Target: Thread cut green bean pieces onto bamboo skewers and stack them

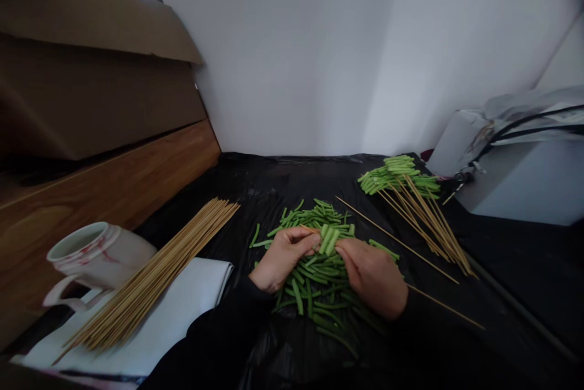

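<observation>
Over a loose pile of cut green beans (314, 280), both my hands meet at a short row of green bean pieces (329, 240) set side by side. My left hand (285, 256) is closed, thumb and fingertips pinched at the left edge of the row. My right hand (374, 271) pinches at the row's right edge, around a thin bamboo skewer (447, 306) whose long end sticks out past the wrist to the lower right. Fingers hide how the skewer runs through the pieces. Another single skewer (396, 239) lies just beyond my right hand.
Left, a thick bundle of skewers (155, 280) rests on a white folded sheet (201, 283), beside a mug (104, 253). Far right, filled bean skewers (396, 176) lie stacked. A cardboard box (100, 86), a pale box (524, 177) and a wall (301, 61) border the black plastic-covered table (269, 174).
</observation>
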`<action>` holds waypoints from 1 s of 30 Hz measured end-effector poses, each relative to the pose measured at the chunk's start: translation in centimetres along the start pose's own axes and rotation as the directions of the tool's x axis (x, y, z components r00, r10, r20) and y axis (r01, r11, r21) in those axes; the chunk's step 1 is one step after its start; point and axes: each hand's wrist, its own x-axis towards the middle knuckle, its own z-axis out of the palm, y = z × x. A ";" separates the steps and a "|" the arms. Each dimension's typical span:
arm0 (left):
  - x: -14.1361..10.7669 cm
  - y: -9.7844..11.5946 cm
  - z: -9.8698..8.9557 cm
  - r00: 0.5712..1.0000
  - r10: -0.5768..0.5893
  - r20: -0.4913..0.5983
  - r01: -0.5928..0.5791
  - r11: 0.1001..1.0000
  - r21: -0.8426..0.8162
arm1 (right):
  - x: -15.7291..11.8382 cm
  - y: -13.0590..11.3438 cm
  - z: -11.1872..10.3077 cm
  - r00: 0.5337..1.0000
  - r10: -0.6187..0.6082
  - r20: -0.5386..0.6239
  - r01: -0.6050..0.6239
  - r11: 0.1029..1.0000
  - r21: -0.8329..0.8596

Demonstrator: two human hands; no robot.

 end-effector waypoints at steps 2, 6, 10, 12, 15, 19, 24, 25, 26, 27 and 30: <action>0.2 0.2 -0.6 0.997 0.064 -0.040 -0.060 0.993 0.100 | 0.1 0.6 -0.3 0.999 0.023 -0.041 -0.025 0.999 -0.047; 0.7 0.1 -1.7 0.962 0.260 -0.090 -0.203 0.893 0.402 | 0.1 1.8 -0.6 0.994 0.068 -0.088 -0.078 0.991 -0.109; 0.7 -0.5 -2.1 0.900 0.416 0.131 -0.370 0.572 0.732 | 0.0 1.7 -0.3 0.997 0.062 -0.036 -0.066 0.992 -0.109; 0.6 -0.8 -2.0 0.874 0.424 0.238 -0.418 0.405 0.813 | 0.0 1.5 -0.1 0.998 0.060 -0.029 -0.063 0.993 -0.098; 0.4 -1.1 -1.8 0.860 0.416 0.296 -0.423 0.256 0.869 | 0.0 1.4 -0.1 0.997 0.070 -0.031 -0.073 0.993 -0.089; 0.3 -1.1 -1.7 0.857 0.425 0.290 -0.414 0.235 0.880 | 0.0 1.3 -0.1 0.998 0.070 -0.005 -0.070 0.995 -0.076; 0.4 -0.7 -1.7 0.852 0.474 0.223 -0.425 0.377 0.823 | 0.0 1.1 -0.2 0.997 0.079 -0.016 -0.080 0.995 -0.066; 0.5 -0.6 -1.8 0.852 0.488 0.191 -0.421 0.420 0.804 | -0.1 1.1 -0.2 0.997 0.078 -0.023 -0.079 0.995 -0.059; 0.5 -0.5 -1.8 0.853 0.500 0.152 -0.413 0.467 0.782 | -0.1 1.0 -0.2 0.997 0.074 -0.031 -0.076 0.996 -0.052; 0.5 -0.4 -1.9 0.856 0.506 0.107 -0.402 0.521 0.753 | 0.0 1.0 -0.3 0.997 0.069 -0.042 -0.071 0.996 -0.045; 0.7 -0.1 -1.9 0.895 0.443 -0.046 -0.341 0.747 0.571 | 0.0 0.8 -0.5 0.997 0.051 -0.061 -0.053 0.998 -0.038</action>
